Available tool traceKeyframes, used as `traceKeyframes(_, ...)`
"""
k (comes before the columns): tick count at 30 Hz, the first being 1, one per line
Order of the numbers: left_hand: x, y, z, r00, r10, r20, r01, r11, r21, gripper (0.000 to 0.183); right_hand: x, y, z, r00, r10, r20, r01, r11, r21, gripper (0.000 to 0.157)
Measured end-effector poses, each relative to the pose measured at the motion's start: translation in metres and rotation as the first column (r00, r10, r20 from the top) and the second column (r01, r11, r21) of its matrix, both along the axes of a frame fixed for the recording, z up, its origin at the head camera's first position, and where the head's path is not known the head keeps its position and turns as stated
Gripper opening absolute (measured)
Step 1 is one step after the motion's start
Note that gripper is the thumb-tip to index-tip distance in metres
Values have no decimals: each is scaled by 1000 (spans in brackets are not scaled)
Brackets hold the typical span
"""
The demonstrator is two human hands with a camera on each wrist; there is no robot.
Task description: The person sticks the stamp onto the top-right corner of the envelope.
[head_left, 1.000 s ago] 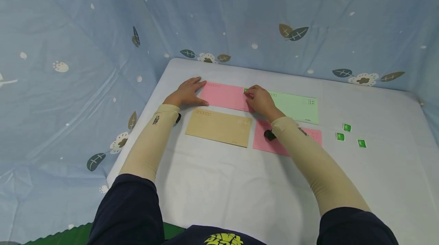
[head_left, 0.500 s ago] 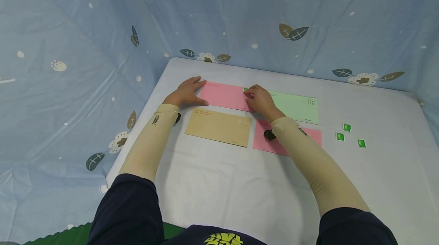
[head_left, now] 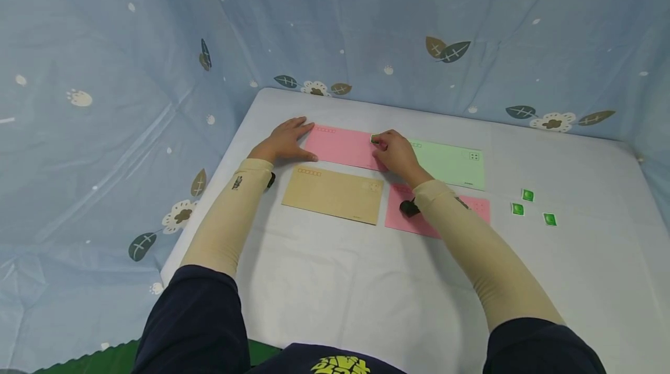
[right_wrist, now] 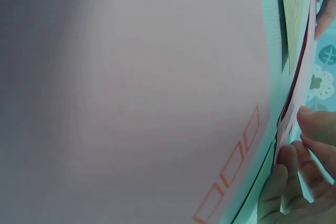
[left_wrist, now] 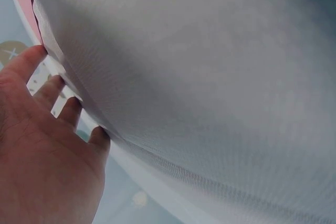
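A pink envelope (head_left: 340,146) lies at the back left of the white table. My left hand (head_left: 285,140) is spread at its left end, thumb and forefinger at the edge; the left wrist view shows this hand (left_wrist: 47,145) with fingers apart along the table surface. At the envelope's upper right corner my right hand (head_left: 398,154) pinches a small green stamp (head_left: 374,138), fingers bent and partly covering it. The right wrist view has the right hand (right_wrist: 304,182) low at the right, its fingertips close on the pink paper; the stamp is hidden there.
A light green envelope (head_left: 450,164) lies right of the right hand. In front are a tan envelope (head_left: 332,195) and a second pink envelope (head_left: 400,217), partly under the right forearm. Several green stamps, one a loose stamp (head_left: 527,195), lie to the right. Patterned blue cloth (head_left: 366,25) hangs behind.
Both hands keep their places. The right fingertips shift very slightly at the stamp, and the whole view drifts a little.
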State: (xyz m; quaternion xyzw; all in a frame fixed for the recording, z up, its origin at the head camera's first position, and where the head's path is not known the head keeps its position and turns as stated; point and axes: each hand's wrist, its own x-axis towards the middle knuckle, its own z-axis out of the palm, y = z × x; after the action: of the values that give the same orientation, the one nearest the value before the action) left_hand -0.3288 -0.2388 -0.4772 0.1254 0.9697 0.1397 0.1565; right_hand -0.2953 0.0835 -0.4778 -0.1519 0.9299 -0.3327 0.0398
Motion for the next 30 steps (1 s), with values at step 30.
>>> traceKeyframes(30, 2, 1, 2, 1000, 4, 14, -4, 1000, 10, 110, -2, -5, 0, 1000, 17, 1, -17, 994, 103, 37)
